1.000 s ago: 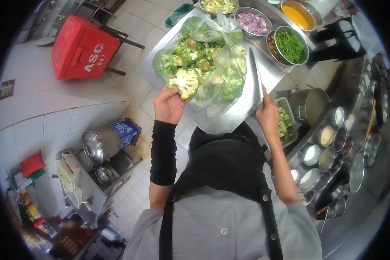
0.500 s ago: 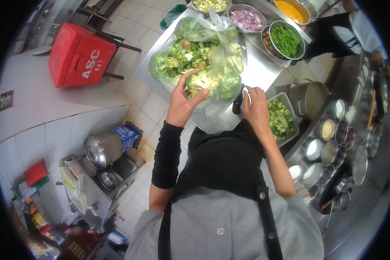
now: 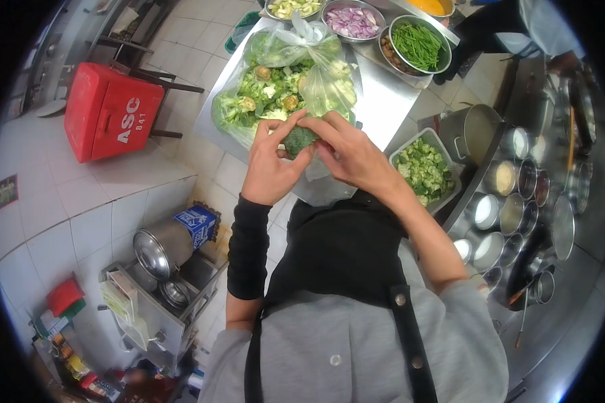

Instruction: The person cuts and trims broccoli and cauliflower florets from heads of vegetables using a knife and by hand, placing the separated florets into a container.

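Observation:
Both my hands meet over the near edge of a steel table (image 3: 390,101). Between them is a piece of broccoli (image 3: 298,140), its dark green crown facing up. My left hand (image 3: 270,160) grips it from the left with bent fingers and thumb. On the other side, my right hand (image 3: 348,151) has its fingertips closed on it, partly hiding it. Just beyond my hands lies a clear plastic bag (image 3: 329,84) with broccoli pieces (image 3: 265,91) inside. The black-handled knife seen earlier is mostly hidden by my right hand.
At the right stands a basket of cut broccoli (image 3: 423,168). Bowls of chopped purple onion (image 3: 353,20) and green beans (image 3: 417,43) are at the table's far end. A large pot (image 3: 474,134) and seasoning containers (image 3: 506,178) sit right. Another person's dark clothing (image 3: 491,23) shows upper right.
My right hand has left its place beside the knife and joined my left at the broccoli. The broccoli has been turned, its crown now up, and brought nearer. The whole view has shifted slightly.

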